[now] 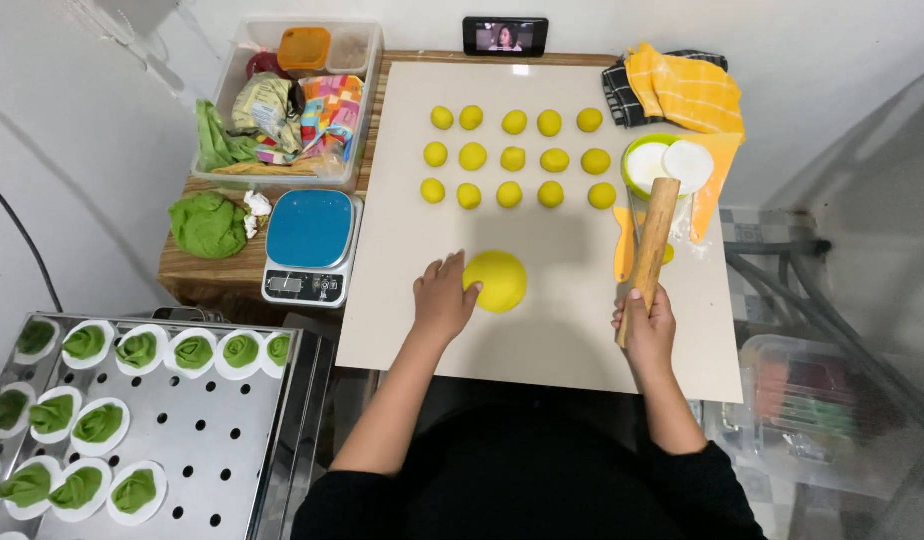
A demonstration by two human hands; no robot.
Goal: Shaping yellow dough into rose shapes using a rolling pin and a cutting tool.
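White walls framed a narrow wooden table (197,275) covered by a large beige work mat (542,340), seen from above w/ the person's dark-sleeved arms reaching up from the bottom edge.

Near the mat's centre lay a flattened yellow dough disc (498,281). Left hand (444,298) rested palm-down beside it, fingers spread, fingertips touching the disc's left edge; not gripping anything. Right hand (646,324) was closed in a fist around the lower end of a wooden rolling pin (648,256). Pin was held nearly upright on the mat's right side, long axis running away from the person & tilted slightly right at the far end, its top near a green bowl (654,165) of white flour.

Key relation: disc lay to the left of the pin, apart from it, w/ bare mat between. Left hand was the nearer one, already touching the dough; right hand & pin stood clear off to the side.

Beyond the disc, three rows of small yellow dough balls (513,158) sat on the far half of the mat. A blue-topped kitchen scale (310,245) stood just left of the mat, w/ a lump of green dough (208,224) next to it. Lower left, a perforated metal steamer tray (207,440) held green dumplings on white papers.
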